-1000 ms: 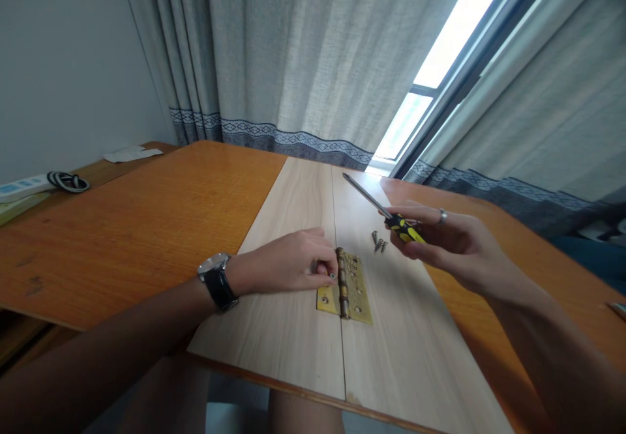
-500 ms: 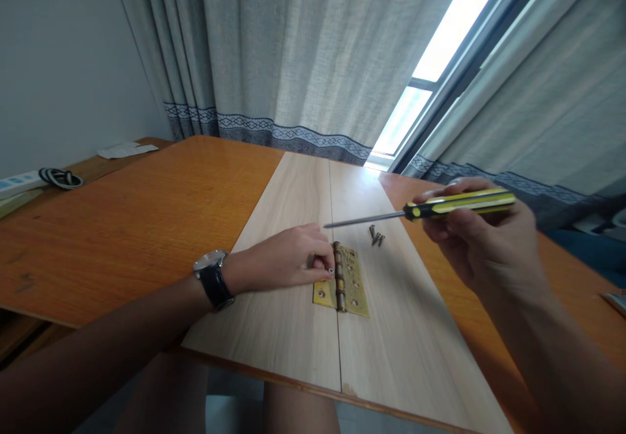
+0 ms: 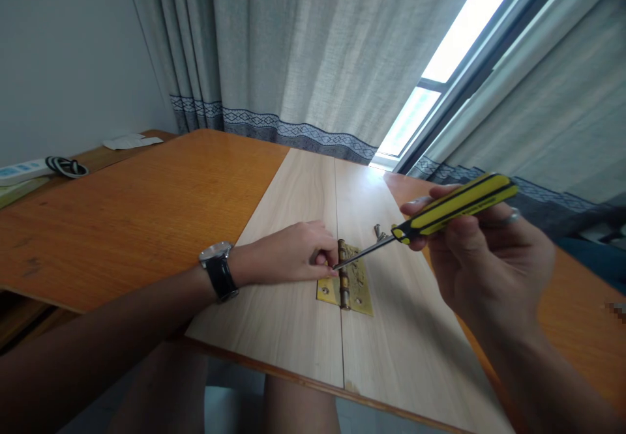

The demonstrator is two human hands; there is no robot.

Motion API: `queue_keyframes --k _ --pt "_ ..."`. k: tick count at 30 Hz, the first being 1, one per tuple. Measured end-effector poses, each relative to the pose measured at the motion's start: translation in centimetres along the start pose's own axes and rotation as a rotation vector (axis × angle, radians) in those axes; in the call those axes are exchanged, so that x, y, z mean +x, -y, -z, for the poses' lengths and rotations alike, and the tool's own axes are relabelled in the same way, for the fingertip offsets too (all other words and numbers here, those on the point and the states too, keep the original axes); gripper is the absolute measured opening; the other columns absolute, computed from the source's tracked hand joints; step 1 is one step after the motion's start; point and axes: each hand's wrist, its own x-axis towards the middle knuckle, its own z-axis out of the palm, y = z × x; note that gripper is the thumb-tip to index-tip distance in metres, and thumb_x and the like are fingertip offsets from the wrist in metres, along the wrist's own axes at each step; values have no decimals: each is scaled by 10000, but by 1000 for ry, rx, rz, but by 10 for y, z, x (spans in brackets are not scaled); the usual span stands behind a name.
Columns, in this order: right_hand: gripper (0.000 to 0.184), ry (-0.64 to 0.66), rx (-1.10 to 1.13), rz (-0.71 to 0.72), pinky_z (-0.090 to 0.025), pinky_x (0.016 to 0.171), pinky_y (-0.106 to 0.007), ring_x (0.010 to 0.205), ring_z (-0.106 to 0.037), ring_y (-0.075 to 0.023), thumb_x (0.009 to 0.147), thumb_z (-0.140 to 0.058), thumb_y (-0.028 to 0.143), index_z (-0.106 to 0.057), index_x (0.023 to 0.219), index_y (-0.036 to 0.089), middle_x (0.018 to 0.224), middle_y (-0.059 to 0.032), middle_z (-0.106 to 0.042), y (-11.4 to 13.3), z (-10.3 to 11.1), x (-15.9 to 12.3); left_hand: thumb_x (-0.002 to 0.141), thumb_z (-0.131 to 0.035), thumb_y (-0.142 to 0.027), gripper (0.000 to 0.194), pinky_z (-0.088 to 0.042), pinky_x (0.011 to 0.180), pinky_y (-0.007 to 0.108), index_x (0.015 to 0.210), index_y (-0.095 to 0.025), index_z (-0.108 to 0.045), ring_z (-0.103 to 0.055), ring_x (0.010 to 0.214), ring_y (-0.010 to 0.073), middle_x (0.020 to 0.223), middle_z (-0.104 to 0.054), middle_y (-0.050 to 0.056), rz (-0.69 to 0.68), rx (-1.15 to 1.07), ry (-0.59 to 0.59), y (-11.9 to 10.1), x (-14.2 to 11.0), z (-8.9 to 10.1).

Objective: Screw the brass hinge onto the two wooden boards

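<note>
A brass hinge [image 3: 359, 284] lies spread across the seam between two pale wooden boards [image 3: 293, 336]. My left hand [image 3: 303, 251] rests on the left board, thumb and forefinger pinched on a screw over the hinge's left leaf; the screw is mostly hidden by the fingers. In my right hand [image 3: 484, 251] is a yellow and black screwdriver [image 3: 457, 206], tilted down to the left. Its tip meets the screw at my left fingertips. Several loose screws [image 3: 378, 232] lie on the right board behind the shaft, partly covered by it.
The boards sit on an orange-brown wooden table [image 3: 147, 206]. At the far left are a white power strip [image 3: 24, 170], a coiled dark cable [image 3: 67, 167] and white paper [image 3: 128, 141]. Grey curtains [image 3: 293, 49] hang behind the table.
My right hand has tilted the screwdriver, bringing its tip down from above the hinge to the screw. The left hand keeps its pinch at the hinge. The view has shifted slightly.
</note>
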Motion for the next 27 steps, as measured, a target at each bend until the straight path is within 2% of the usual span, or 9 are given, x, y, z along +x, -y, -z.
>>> queue_keyframes --k 4,13,20,23,25,27 --pt "185 15 21 16 -532 518 -302 777 -689 -192 887 -710 264 -746 1062 217 946 -77 -757 -3 2 -1 853 -700 -132 136 -402 681 246 754 -148 -608 -522 750 138 728 -564 -2 -5 -5 -8 2 0 -1" --pt "208 66 -12 -25 -544 571 -307 802 -692 -186 908 -687 243 -737 1110 231 982 -70 -761 -4 5 -3 860 -695 -127 136 -402 683 243 757 -144 -609 -523 747 134 726 -559 -3 -20 -1 -12 3 0 -1" --pt "227 217 -186 45 -597 642 -289 823 -732 -175 923 -667 251 -729 1132 311 946 -11 -762 2 3 12 866 -695 -154 129 -412 684 242 768 -137 -613 -529 744 133 745 -558 5 -22 9 -12 4 0 -2" --pt "387 290 -273 84 -637 709 -334 879 -741 -197 879 -709 217 -668 1235 362 1084 7 -736 11 -5 20 873 -686 -157 120 -423 708 249 780 -136 -615 -545 776 144 769 -579 17 -15 17 -4 4 0 -1" --pt "574 327 -324 155 -645 766 -368 918 -738 -202 857 -722 178 -566 1352 423 1294 18 -651 17 -10 23 875 -688 -170 121 -428 725 255 781 -142 -616 -554 804 155 776 -590 19 -13 23 3 4 0 -1" --pt "648 368 -396 233 -643 794 -378 946 -734 -203 853 -717 154 -517 1390 455 1388 31 -578 22 -12 25 878 -688 -184 123 -429 734 261 783 -147 -619 -559 819 161 775 -596 18 -13 30 9 4 1 -1"
